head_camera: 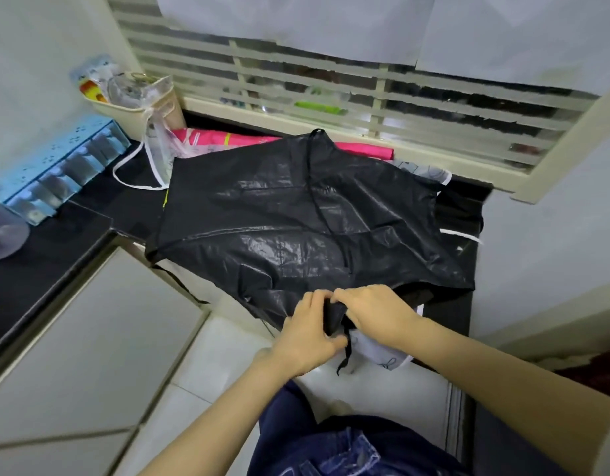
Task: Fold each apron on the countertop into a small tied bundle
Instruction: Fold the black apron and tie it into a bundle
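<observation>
Black, glossy apron [296, 214] lies crumpled, both hands' [310, 333] grips pinching its near edge.

Left grip [310, 333] and right grip [372, 312], close together, pinch the black apron [296, 218]

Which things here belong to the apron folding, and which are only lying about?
For the job: black apron, held at its near edge by the left hand and right hand; pink apron; white apron; countertop.
Lying about: blue organiser; beige basket.
</observation>
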`<state>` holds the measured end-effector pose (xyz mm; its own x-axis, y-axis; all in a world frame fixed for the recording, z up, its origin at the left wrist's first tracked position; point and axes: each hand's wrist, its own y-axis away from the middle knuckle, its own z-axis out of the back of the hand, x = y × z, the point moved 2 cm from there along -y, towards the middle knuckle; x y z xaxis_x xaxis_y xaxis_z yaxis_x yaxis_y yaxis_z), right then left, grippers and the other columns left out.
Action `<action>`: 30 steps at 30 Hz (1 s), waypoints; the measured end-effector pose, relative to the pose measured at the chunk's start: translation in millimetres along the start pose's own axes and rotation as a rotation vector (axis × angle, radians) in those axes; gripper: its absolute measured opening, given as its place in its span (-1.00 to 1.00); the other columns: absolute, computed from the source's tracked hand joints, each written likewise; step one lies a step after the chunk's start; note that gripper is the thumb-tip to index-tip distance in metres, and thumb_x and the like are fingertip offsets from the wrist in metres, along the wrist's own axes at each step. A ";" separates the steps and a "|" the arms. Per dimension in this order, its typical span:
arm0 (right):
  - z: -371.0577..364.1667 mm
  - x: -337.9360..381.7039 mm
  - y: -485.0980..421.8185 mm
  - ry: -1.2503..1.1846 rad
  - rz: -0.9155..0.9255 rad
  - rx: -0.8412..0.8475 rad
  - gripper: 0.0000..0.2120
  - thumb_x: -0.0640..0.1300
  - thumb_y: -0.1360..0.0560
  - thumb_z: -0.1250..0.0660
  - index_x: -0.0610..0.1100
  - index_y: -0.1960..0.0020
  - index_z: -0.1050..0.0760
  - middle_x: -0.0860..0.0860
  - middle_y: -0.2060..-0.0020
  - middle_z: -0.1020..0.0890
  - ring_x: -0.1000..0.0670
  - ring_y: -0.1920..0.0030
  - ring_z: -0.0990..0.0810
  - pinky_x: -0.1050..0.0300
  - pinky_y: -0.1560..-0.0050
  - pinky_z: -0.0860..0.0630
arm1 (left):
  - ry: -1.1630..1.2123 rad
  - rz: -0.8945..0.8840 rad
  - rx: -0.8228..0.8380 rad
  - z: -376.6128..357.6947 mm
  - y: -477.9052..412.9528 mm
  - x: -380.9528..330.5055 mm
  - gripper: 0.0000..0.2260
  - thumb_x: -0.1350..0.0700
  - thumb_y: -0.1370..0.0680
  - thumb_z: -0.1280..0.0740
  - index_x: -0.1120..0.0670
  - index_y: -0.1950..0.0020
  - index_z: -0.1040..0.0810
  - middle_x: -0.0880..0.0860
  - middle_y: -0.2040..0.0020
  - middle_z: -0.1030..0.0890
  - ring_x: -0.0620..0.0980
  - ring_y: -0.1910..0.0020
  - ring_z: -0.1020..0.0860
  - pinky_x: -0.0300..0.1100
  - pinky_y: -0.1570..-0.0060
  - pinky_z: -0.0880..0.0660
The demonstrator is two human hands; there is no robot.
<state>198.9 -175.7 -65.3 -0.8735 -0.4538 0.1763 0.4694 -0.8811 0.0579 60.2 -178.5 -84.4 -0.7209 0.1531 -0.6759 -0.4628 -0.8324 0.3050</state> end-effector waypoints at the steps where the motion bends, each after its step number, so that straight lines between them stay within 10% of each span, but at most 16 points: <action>1: 3.5 -1.8 -0.7 -0.011 -0.043 0.022 -0.72 -0.26 -0.52 -0.21 -0.15 -0.21 -0.45 -0.05 0.10 -0.63 -0.09 0.16 -0.61 0.11 0.27 -0.32 | -0.019 0.005 -0.014 -2.8 -0.8 0.0 -0.42 0.02 -0.42 -0.40 -0.04 -0.37 -0.23 -0.11 -0.26 -0.29 -0.09 -0.24 -0.35 -0.02 -0.26 -0.34; 4: 12.2 -2.6 1.2 -0.062 -0.112 0.011 -0.68 -0.23 -0.57 -0.12 -0.16 -0.31 -0.36 -0.11 0.06 -0.63 -0.17 0.11 -0.58 0.09 0.23 -0.22 | 0.067 0.037 -0.183 -10.2 -6.7 -5.8 -0.29 0.06 -0.45 -0.41 -0.01 -0.49 -0.09 -0.07 -0.38 -0.19 -0.08 -0.28 -0.37 -0.02 -0.25 -0.38; 10: 7.9 -12.8 8.2 -0.029 -0.175 0.035 -0.71 -0.20 -0.61 -0.04 -0.11 -0.31 -0.33 -0.11 0.14 -0.62 -0.11 0.23 -0.50 0.08 0.24 -0.25 | -0.078 0.049 -0.377 -3.4 -14.0 -5.0 -0.70 0.26 -0.50 -0.28 0.05 -0.19 -0.36 -0.02 -0.13 -0.40 0.01 -0.02 -0.48 -0.11 0.13 -0.46; 14: 5.0 -37.7 13.7 -0.084 -0.281 0.044 -0.74 -0.20 -0.62 -0.06 -0.09 -0.26 -0.37 -0.11 0.16 -0.63 -0.12 0.26 -0.49 0.03 0.23 -0.39 | -0.312 0.161 -0.285 1.9 -8.0 25.0 -0.93 0.13 -0.53 -0.24 0.07 0.01 -0.44 -0.01 0.03 -0.41 0.02 0.00 -0.44 -0.14 0.04 -0.39; 22: 8.0 -44.0 9.5 -0.146 -0.271 0.102 -0.65 -0.19 -0.58 -0.18 -0.01 -0.34 -0.28 0.12 -0.22 -0.54 -0.05 -0.01 -0.59 0.07 0.04 -0.47 | 0.231 0.060 -0.165 2.3 -5.2 19.2 -0.81 0.27 -0.59 -0.09 0.08 0.19 -0.19 -0.01 0.37 -0.23 -0.09 0.37 -0.13 -0.21 0.36 -0.20; 26: 9.3 -49.1 -2.6 -0.102 -0.273 0.156 -0.66 -0.26 -0.57 -0.13 -0.02 -0.30 -0.33 -0.02 0.00 -0.62 -0.10 0.09 -0.58 0.04 0.12 -0.46 | 0.253 0.074 -0.209 28.5 -12.2 19.1 -0.80 0.14 -0.63 -0.16 0.03 0.17 -0.23 0.01 0.33 -0.39 -0.08 0.38 -0.28 -0.22 0.30 -0.28; 30: 10.1 -64.4 -19.4 -0.040 -0.306 0.188 -0.68 -0.28 -0.58 -0.09 -0.02 -0.27 -0.35 -0.08 0.09 -0.62 -0.13 0.13 -0.58 0.01 0.17 -0.48 | 0.248 0.045 0.115 56.4 -15.8 35.5 -0.79 0.04 -0.49 -0.41 0.00 0.15 -0.36 -0.08 0.34 -0.42 -0.16 0.36 -0.35 -0.29 0.30 -0.32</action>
<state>247.4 -128.1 -67.9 -0.9734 -0.1636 0.1606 0.2053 -0.9339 0.2928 12.8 -129.8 -75.4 -0.6001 -0.0296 -0.7994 -0.4990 -0.7672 0.4030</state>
